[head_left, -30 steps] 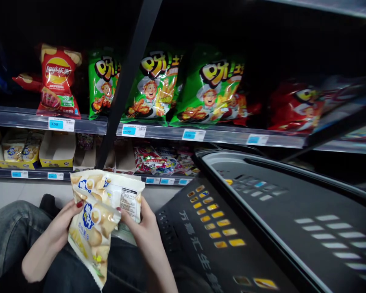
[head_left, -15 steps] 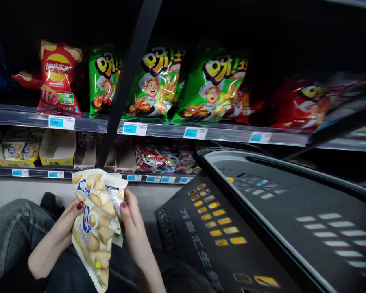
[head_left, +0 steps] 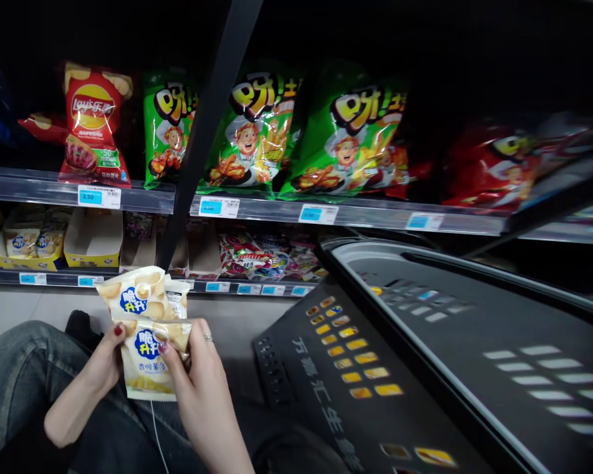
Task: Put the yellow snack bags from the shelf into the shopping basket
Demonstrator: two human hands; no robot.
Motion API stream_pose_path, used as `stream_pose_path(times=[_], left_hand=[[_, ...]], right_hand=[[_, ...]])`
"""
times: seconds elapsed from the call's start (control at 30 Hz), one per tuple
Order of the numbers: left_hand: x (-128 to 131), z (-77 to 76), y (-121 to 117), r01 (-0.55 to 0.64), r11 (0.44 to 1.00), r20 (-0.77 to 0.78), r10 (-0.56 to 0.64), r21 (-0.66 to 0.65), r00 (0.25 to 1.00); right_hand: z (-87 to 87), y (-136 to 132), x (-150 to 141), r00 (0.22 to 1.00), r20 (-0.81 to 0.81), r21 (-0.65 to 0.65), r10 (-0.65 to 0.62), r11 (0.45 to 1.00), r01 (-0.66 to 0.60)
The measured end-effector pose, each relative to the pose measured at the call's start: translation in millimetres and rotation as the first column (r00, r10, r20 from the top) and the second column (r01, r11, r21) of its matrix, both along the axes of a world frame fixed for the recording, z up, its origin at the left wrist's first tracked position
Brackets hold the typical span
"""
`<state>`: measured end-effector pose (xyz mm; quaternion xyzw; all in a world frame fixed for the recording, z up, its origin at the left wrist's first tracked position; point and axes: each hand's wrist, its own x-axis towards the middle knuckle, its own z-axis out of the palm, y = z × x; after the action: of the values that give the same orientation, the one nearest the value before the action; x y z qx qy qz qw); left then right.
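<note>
Several small cream-coloured snack bags are stacked in front of my lap. The front snack bag (head_left: 145,378) stands upright, with blue logo and yellow lower edge facing me. Behind it a second snack bag (head_left: 155,303) leans to the left, and the printed back of another bag (head_left: 178,294) peeks out at the right. My left hand (head_left: 103,359) grips the stack's left side, thumb in front. On the right side, my right hand (head_left: 202,375) closes around the front bag with its thumb pressed on the face; its fingers behind are hidden.
A large dark shopping basket (head_left: 296,359) with items inside stands close on the right. Ahead, the upper shelf holds a red chip bag (head_left: 96,125) and green snack bags (head_left: 250,138). Below are snack boxes (head_left: 93,243) and small packets (head_left: 257,257). A black post (head_left: 207,118) crosses the shelves.
The front bag has turned from tilted to upright, its face now toward me. My right hand has moved left and wrapped round it. The stack has shifted slightly left.
</note>
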<state>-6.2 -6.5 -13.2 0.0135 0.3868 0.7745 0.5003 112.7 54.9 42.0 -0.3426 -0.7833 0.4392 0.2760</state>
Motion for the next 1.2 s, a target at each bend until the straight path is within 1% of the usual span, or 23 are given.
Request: stream_pose_path(times=[0.1,0.17,0.23,0.3,0.37,0.4,0.43,0.47,0.5,0.53,0.57,0.6,0.63,0.67,0.73,0.77,0.83,0.9,0.97,1.03,1.1,1.17,1.2], left_hand=[[-3,-0.7,1,-0.007,0.999,0.044,0.006,0.034,0.999],[-5,2.4,3,-0.039,0.999,0.063,0.038,0.02,0.997],[-6,7.4,4,-0.093,0.996,0.097,0.094,-0.013,0.991],[-9,12.8,5,-0.123,0.991,0.132,0.129,-0.051,0.983],[-13,17.1,4,-0.136,0.988,0.154,0.146,-0.07,0.977],[-15,18.3,3,-0.147,0.987,0.161,0.156,-0.066,0.974],[-18,18.6,2,-0.162,0.985,0.17,0.169,-0.053,0.971],[-21,17.8,0,-0.181,0.983,0.178,0.184,-0.032,0.967],[-23,16.0,-1,-0.194,0.981,0.186,0.191,-0.001,0.964],[-26,13.3,-2,-0.19,0.981,0.193,0.179,0.041,0.965],[-28,9.8,-4,-0.17,0.981,0.197,0.149,0.095,0.969],[-30,5.8,-5,-0.138,0.977,0.196,0.105,0.162,0.975],[-32,1.7,-6,-0.099,0.969,0.195,0.054,0.227,0.979],[-34,-2.1,-8,-0.058,0.957,0.196,0.001,0.285,0.981],[-36,-8.3,-9,-0.013,0.934,0.218,-0.07,0.357,0.973],[-37,-10.3,-10,-0.018,0.933,0.244,-0.075,0.358,0.967],[-38,-11.9,-11,-0.057,0.956,0.302,-0.034,0.287,0.953],[-37,-10.6,-11,-0.073,0.983,0.319,0.016,0.168,0.948],[-35,-7.3,-11,-0.06,0.996,0.286,0.039,0.066,0.957],[-32,-3.7,-10,-0.074,0.997,0.244,0.072,0.0,0.967],[-30,-1.4,-10,-0.084,0.996,0.217,0.087,-0.024,0.972],[-32,-1.2,-11,-0.044,0.999,0.207,0.043,0.003,0.977],[-33,-1.5,-12,-0.004,1.0,0.212,-0.002,0.028,0.977]], right_hand=[[-0.3,5,4,0.998,-0.032,-0.044,0.052,0.998,-0.053],[-0.1,7,7,0.991,-0.104,-0.128,0.088,0.987,-0.101],[0.1,10,11,0.971,-0.217,-0.263,0.096,0.953,-0.153],[-0.2,16,16,0.928,-0.372,-0.424,0.029,0.884,-0.197],[-1.8,22,21,0.831,-0.551,-0.556,-0.078,0.776,-0.296],[-3.3,26,23,0.751,-0.651,-0.583,-0.109,0.706,-0.403],[-5.3,29,25,0.654,-0.749,-0.565,-0.103,0.616,-0.549],[-7.7,32,26,0.537,-0.84,-0.496,-0.073,0.505,-0.706],[-10.4,34,26,0.406,-0.913,-0.391,-0.043,0.38,-0.838],[-13.4,36,26,0.278,-0.96,-0.276,-0.033,0.262,-0.925],[-16.4,37,26,0.162,-0.986,-0.168,-0.046,0.173,-0.971],[-19.3,37,26,0.072,-0.995,-0.081,-0.075,0.118,-0.99],[-22.0,37,25,0.006,-0.993,-0.018,-0.12,0.099,-0.995],[-24.5,36,25,-0.049,-0.985,0.033,-0.167,0.102,-0.994],[-28.7,33,24,-0.126,-0.968,0.105,-0.218,0.108,-0.989],[-30.8,32,24,-0.144,-0.963,0.122,-0.226,0.111,-0.986],[-35.2,30,25,-0.142,-0.962,0.114,-0.232,0.131,-0.985],[-40.0,30,26,-0.093,-0.97,0.053,-0.224,0.18,-0.982],[-44.1,30,27,-0.023,-0.979,-0.031,-0.204,0.258,-0.966],[-45.2,30,28,0.052,-0.98,-0.116,-0.194,0.335,-0.935],[-42.3,31,28,0.136,-0.956,-0.234,-0.258,0.397,-0.888],[-36.4,32,28,0.223,-0.9,-0.385,-0.376,0.439,-0.812],[-33.0,33,28,0.253,-0.867,-0.45,-0.429,0.455,-0.768]])
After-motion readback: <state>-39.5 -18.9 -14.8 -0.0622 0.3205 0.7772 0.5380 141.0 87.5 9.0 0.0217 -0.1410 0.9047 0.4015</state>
